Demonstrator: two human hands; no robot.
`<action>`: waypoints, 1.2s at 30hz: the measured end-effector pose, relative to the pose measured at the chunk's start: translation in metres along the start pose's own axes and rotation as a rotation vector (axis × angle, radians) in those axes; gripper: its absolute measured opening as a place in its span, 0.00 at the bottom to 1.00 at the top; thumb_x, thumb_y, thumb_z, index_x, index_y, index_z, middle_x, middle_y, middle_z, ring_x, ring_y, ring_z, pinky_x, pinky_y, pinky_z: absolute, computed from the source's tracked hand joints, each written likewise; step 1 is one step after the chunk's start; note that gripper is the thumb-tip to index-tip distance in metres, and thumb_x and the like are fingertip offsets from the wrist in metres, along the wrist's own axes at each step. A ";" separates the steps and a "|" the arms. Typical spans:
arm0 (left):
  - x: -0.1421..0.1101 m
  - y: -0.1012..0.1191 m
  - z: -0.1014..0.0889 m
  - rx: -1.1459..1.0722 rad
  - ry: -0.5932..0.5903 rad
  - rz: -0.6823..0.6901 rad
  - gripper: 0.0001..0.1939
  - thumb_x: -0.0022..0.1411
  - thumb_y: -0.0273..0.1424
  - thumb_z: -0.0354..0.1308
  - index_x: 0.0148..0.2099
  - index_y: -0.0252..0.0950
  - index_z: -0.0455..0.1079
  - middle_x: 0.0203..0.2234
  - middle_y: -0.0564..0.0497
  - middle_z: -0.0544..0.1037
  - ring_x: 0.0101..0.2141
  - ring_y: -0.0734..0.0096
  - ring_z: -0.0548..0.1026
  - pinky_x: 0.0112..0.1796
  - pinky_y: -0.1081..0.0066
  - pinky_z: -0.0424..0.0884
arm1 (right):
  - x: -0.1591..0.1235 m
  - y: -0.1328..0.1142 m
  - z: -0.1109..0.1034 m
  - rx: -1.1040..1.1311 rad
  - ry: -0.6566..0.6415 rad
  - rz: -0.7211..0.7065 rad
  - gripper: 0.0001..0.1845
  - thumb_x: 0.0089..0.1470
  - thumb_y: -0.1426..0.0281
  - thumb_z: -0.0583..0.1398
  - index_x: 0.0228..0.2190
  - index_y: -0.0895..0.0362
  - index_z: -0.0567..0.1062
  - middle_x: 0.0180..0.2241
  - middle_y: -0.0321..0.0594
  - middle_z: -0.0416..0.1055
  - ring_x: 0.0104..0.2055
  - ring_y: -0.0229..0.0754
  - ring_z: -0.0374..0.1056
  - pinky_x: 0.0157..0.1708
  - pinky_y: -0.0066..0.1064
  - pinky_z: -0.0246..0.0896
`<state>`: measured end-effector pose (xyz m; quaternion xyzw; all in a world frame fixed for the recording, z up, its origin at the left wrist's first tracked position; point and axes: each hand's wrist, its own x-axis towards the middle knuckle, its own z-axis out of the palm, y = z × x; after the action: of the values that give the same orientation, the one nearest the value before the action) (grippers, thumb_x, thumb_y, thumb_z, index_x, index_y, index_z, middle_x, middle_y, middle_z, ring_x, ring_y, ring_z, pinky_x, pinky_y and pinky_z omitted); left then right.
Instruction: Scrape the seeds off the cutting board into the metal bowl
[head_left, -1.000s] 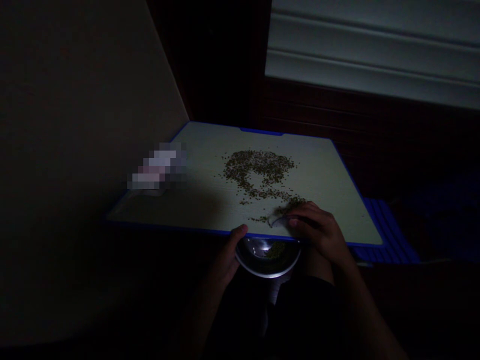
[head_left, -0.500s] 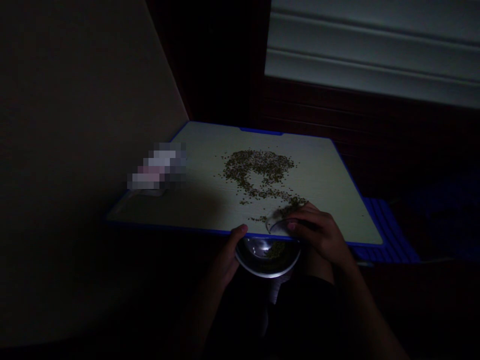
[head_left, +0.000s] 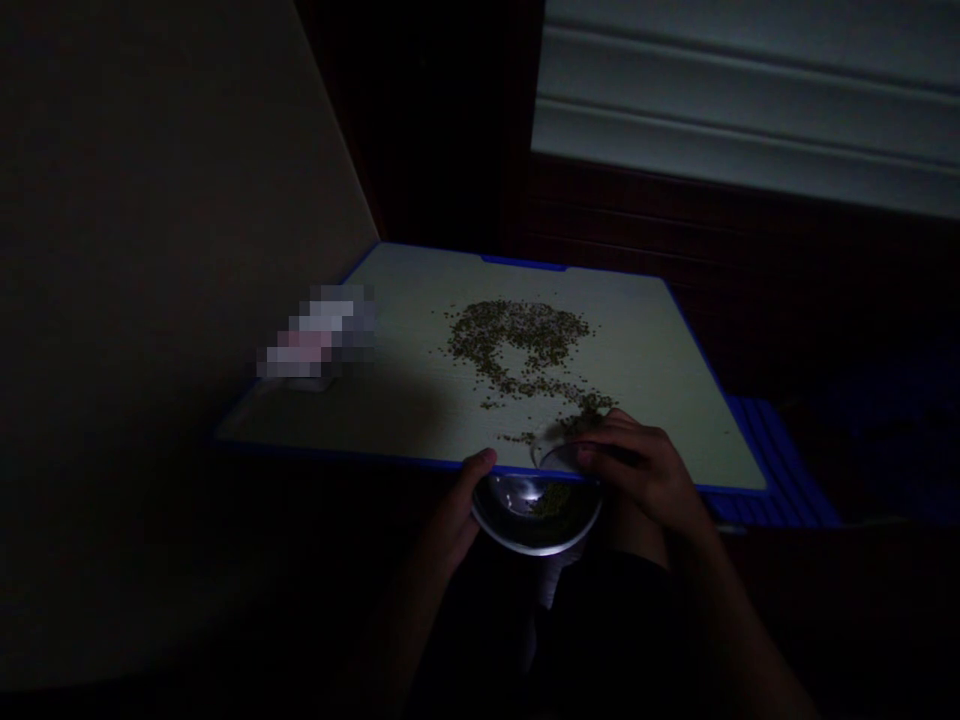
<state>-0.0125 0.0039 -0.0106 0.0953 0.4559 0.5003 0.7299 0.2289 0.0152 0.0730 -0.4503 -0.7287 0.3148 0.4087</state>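
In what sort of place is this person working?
Probably a dim room in a home: a pale ridged panel behind, a blue-edged board scattered with small grains, and a metal bowl below its near edge.

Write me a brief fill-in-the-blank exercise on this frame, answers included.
1. The pale board has a ____ rim.
2. The left hand rests its ____ on the board's near edge.
3. Small grains lie on the board and ____ the metal bowl.

Missing words: blue; thumb; inside.
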 end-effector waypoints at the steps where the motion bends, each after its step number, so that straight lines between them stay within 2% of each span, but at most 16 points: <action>1: 0.000 0.000 0.001 -0.013 0.000 0.010 0.24 0.56 0.37 0.75 0.53 0.33 0.79 0.52 0.40 0.84 0.57 0.49 0.78 0.58 0.56 0.74 | 0.000 0.000 0.001 0.001 0.016 -0.002 0.08 0.61 0.64 0.68 0.42 0.45 0.86 0.37 0.37 0.83 0.40 0.47 0.75 0.41 0.42 0.68; 8: -0.005 0.004 0.009 -0.057 0.016 0.029 0.25 0.56 0.33 0.74 0.54 0.31 0.77 0.52 0.39 0.84 0.58 0.47 0.78 0.59 0.55 0.74 | 0.002 0.000 0.004 -0.051 0.037 -0.024 0.09 0.62 0.64 0.67 0.43 0.45 0.85 0.38 0.38 0.84 0.41 0.47 0.75 0.43 0.43 0.68; 13: -0.008 0.006 0.011 -0.072 0.001 0.059 0.28 0.56 0.31 0.74 0.58 0.32 0.75 0.52 0.40 0.84 0.60 0.51 0.77 0.60 0.59 0.73 | 0.001 0.003 0.004 -0.050 0.093 0.010 0.09 0.61 0.65 0.66 0.43 0.46 0.85 0.38 0.39 0.83 0.42 0.47 0.75 0.43 0.43 0.68; 21: -0.008 0.006 0.010 -0.061 -0.009 0.046 0.30 0.55 0.32 0.74 0.60 0.33 0.75 0.52 0.40 0.84 0.57 0.48 0.79 0.60 0.54 0.73 | 0.003 0.005 0.004 -0.070 0.105 0.000 0.10 0.62 0.64 0.66 0.44 0.46 0.85 0.39 0.39 0.84 0.43 0.48 0.75 0.44 0.44 0.69; 25: -0.009 0.007 0.011 -0.062 0.025 0.042 0.28 0.55 0.32 0.74 0.58 0.33 0.76 0.53 0.41 0.84 0.58 0.49 0.78 0.60 0.56 0.73 | 0.002 0.006 0.004 -0.051 0.085 -0.009 0.10 0.61 0.65 0.67 0.45 0.45 0.85 0.40 0.38 0.84 0.43 0.48 0.75 0.44 0.44 0.69; 31: -0.005 0.005 0.008 -0.026 -0.002 0.017 0.20 0.55 0.35 0.75 0.48 0.32 0.80 0.50 0.40 0.85 0.57 0.46 0.79 0.60 0.55 0.73 | 0.002 0.001 0.003 -0.057 0.038 -0.036 0.10 0.62 0.64 0.67 0.45 0.45 0.85 0.39 0.38 0.84 0.42 0.47 0.75 0.44 0.44 0.69; 36: -0.002 0.003 0.005 -0.020 -0.027 0.031 0.23 0.54 0.38 0.75 0.49 0.32 0.80 0.47 0.41 0.86 0.54 0.49 0.81 0.59 0.55 0.73 | 0.003 -0.004 0.003 -0.048 0.002 -0.032 0.09 0.62 0.63 0.67 0.43 0.45 0.85 0.37 0.38 0.84 0.40 0.47 0.75 0.43 0.44 0.68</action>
<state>-0.0108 0.0050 -0.0049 0.1019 0.4394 0.5148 0.7290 0.2242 0.0158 0.0754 -0.4486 -0.7428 0.2900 0.4036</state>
